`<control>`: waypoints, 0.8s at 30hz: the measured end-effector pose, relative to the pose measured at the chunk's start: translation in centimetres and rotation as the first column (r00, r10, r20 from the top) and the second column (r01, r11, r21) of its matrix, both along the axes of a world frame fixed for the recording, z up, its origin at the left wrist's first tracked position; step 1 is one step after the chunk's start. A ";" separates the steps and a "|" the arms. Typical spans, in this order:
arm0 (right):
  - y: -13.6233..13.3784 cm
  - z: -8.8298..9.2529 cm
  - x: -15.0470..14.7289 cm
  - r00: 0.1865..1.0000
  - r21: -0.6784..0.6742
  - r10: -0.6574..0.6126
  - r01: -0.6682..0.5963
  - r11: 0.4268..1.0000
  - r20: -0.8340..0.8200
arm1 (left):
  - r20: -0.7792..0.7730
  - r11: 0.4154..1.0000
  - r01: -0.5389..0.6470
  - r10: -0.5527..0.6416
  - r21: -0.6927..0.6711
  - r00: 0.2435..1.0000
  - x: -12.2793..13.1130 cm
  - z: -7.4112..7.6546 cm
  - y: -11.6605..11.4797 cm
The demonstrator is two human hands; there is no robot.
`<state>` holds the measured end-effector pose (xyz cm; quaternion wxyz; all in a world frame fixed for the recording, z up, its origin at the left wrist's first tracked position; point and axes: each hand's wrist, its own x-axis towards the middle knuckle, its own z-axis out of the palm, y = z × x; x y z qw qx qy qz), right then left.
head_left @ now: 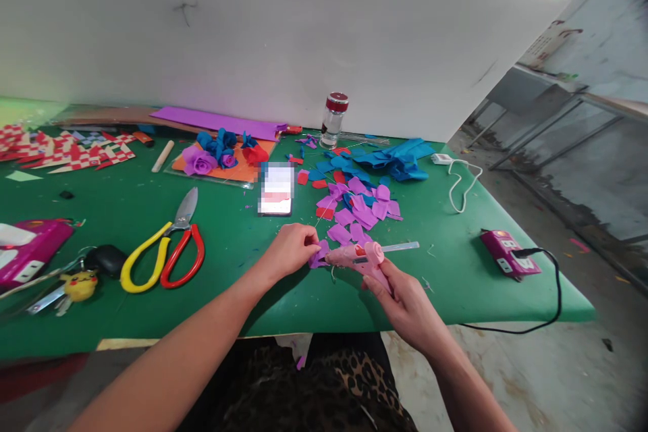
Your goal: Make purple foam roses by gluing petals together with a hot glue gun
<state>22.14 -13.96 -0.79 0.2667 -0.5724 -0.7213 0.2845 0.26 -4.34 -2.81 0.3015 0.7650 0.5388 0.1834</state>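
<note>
My right hand (397,290) is wrapped round the handle of a pink glue gun (357,256), with a clear glue stick (402,246) jutting from its back. The gun's nozzle points left and meets a small purple paper petal (318,254). That petal is pinched in the closed fingers of my left hand (293,248). A thin wire rises near the left fingertips; whether it is held too, I cannot tell. Just beyond both hands lie loose purple petals (364,216), mixed with red and blue pieces.
Scissors (182,236) with yellow and red handles lie left, near keys with a yellow charm (79,285). A phone (276,189), paper flowers (217,152), a glass bottle (334,121) and blue crepe paper (399,160) stand farther back. A purple power strip (509,254) with a black cord sits right.
</note>
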 end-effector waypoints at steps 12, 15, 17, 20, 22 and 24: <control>-0.2 -0.3 0.9 0.997 -0.060 -0.064 0.061 0.996 -0.052 | 0.023 1.000 -0.011 0.011 -0.001 1.000 0.0 -0.2 0.1; -0.2 -0.5 1.5 0.977 -0.172 -0.102 0.070 0.983 -0.186 | 0.026 1.000 -0.019 0.019 -0.021 0.999 0.0 -0.1 0.1; -0.1 -0.7 1.5 0.931 -0.258 -0.140 0.051 0.965 -0.338 | 0.018 1.000 -0.023 0.023 -0.020 1.000 0.0 0.0 0.1; 0.0 -0.6 1.5 0.814 -0.352 -0.197 -0.009 0.936 -0.546 | 0.012 0.999 -0.033 0.033 -0.006 0.999 0.0 -0.1 0.1; 0.0 -0.5 1.5 0.748 -0.385 -0.227 -0.041 0.922 -0.623 | 0.035 0.999 -0.038 0.039 -0.013 0.999 -0.1 -0.2 0.3; -0.1 -0.5 1.7 0.688 -0.406 -0.259 -0.056 0.912 -0.678 | 0.095 0.998 -0.046 0.050 -0.051 0.994 -0.2 -0.4 0.4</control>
